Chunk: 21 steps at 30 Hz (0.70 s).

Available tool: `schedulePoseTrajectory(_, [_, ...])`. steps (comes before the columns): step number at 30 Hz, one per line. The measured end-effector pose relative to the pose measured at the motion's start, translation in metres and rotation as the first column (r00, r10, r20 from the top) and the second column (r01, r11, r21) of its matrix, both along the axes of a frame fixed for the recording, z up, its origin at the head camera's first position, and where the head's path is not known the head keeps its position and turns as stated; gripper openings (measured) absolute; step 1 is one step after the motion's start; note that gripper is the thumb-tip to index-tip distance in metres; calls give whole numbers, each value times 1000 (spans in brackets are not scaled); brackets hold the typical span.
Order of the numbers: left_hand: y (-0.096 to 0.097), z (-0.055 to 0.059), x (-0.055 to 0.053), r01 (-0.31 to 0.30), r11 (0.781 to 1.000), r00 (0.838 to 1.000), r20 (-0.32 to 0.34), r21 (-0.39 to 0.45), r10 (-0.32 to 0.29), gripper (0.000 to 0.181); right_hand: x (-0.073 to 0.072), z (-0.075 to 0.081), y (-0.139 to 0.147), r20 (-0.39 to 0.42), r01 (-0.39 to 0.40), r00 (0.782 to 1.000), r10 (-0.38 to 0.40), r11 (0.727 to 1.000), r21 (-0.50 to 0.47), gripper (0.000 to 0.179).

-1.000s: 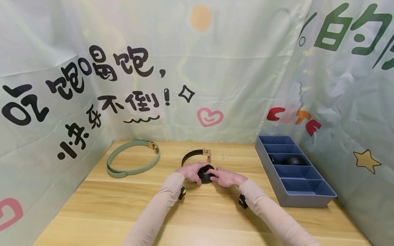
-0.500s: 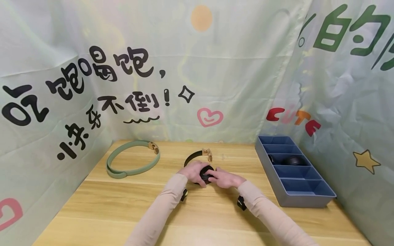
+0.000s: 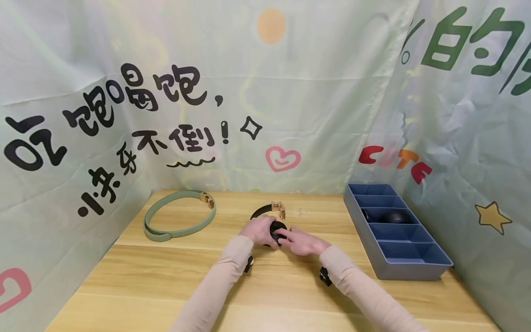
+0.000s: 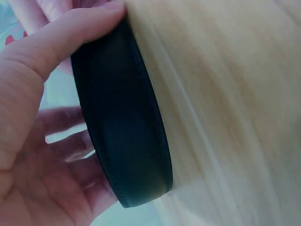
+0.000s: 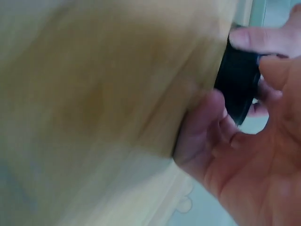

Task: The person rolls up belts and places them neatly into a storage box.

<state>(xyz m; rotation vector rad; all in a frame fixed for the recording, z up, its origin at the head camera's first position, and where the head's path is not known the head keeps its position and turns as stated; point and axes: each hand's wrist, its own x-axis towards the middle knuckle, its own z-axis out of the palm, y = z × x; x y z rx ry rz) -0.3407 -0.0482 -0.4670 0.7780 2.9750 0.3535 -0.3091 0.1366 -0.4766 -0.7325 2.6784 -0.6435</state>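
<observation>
Near the middle of the table, a black belt [image 3: 279,227] is wound into a tight coil standing on its edge. My left hand [image 3: 258,229] grips the coil from the left, its thumb lying over the outer wrap of the belt [image 4: 124,117] in the left wrist view. From the right, my right hand [image 3: 306,242] has its fingers at the coil's centre, seemingly pinching the inner turns; the exact contact is hidden. Behind the left hand, an unwound stretch of belt curves to a gold buckle [image 3: 279,208]. The right wrist view shows the belt [image 5: 237,77] between both hands.
A green belt [image 3: 148,226] with a gold buckle lies in a loose ring at the back left. On the right stands a blue-grey divided box [image 3: 415,271], with a dark coiled item [image 3: 396,216] in its middle compartment. Printed cloth walls enclose the table's back and sides.
The unwound stretch of black belt by the buckle looks slightly shorter. My left hand has shifted a little around the coil; the right hand stays at its centre. Green belt and box are unmoved.
</observation>
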Motion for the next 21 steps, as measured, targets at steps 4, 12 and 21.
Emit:
schedulePoseTrajectory(4, [3,-1,5,-63,997,997,-44,-47,61,81,-1,-4,-4,-69,-33,997,34,999,15,36])
schedulePoseTrajectory(12, [-3,7,2,93,993,987,138,-75,-82,89,-6,1,2,-23,-47,999,49,997,62,41])
schedulePoseTrajectory(21, [-1,5,0,15,998,1000,13,-56,-14,86,-4,1,0,12,4,1000,-5,999,32,44])
